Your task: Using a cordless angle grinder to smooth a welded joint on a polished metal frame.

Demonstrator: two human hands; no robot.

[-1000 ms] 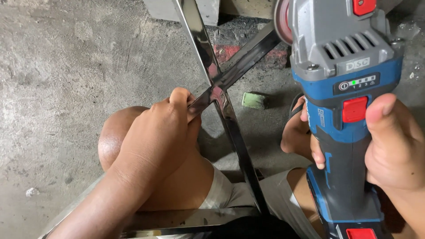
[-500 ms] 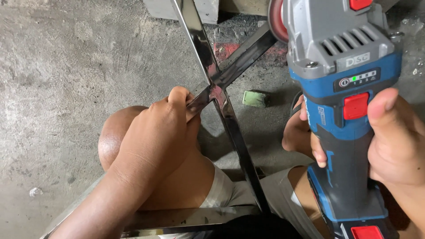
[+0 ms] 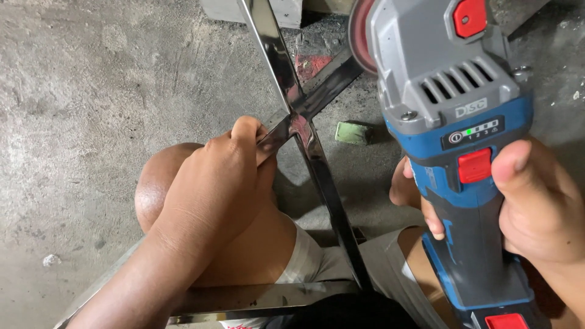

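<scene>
A concrete floor (image 3: 91, 91) lies under a crossed polished steel frame (image 3: 323, 183). The right hand (image 3: 536, 207) wraps closed around a blue-grey angle grinder (image 3: 457, 122), its red disc (image 3: 361, 36) touching a bar. The left hand (image 3: 213, 189) pinches the frame's joint; a disc kick could likely reach those close fingers

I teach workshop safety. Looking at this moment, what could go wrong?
The bare left hand grips the metal frame right by its crossing, close to the grinder disc; a slip might cut fingers. The bare knee beneath could catch sparks. One-handed holding by the right hand may allow kickback.
</scene>
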